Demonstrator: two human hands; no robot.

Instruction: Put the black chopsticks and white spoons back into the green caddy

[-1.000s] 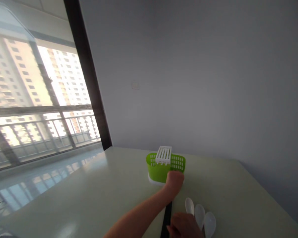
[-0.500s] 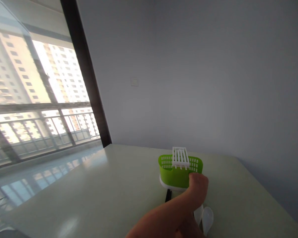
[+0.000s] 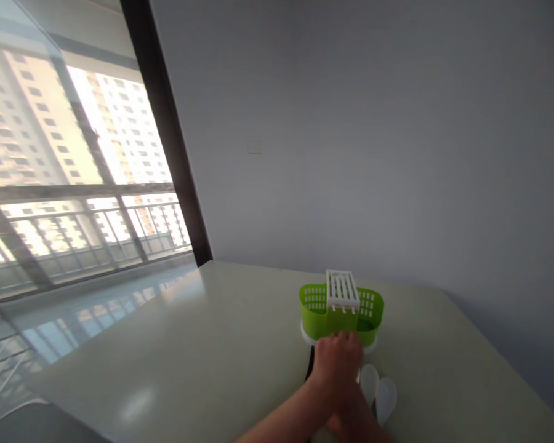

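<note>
A green basket (image 3: 341,321) with a white slatted rack (image 3: 343,290) on top and a white base sits on the table. My left hand (image 3: 338,357) is at its near side, fingers curled; whatever is between them is hidden. Beneath my left wrist, my right hand (image 3: 335,424) is mostly covered, and its fingers cannot be made out. Black sticks (image 3: 310,363) lie left of my left hand, partly hidden. Right of my hands are two white spoons, one (image 3: 369,381) beside the other (image 3: 386,397).
The pale table (image 3: 231,332) reaches back to a grey wall (image 3: 351,154) with a switch plate (image 3: 254,146). On the left is a large window with a dark frame (image 3: 168,123). Part of a grey chair (image 3: 41,424) shows at the lower left.
My left hand has moved left and down, off the basket's right front. The view has shifted slightly.
</note>
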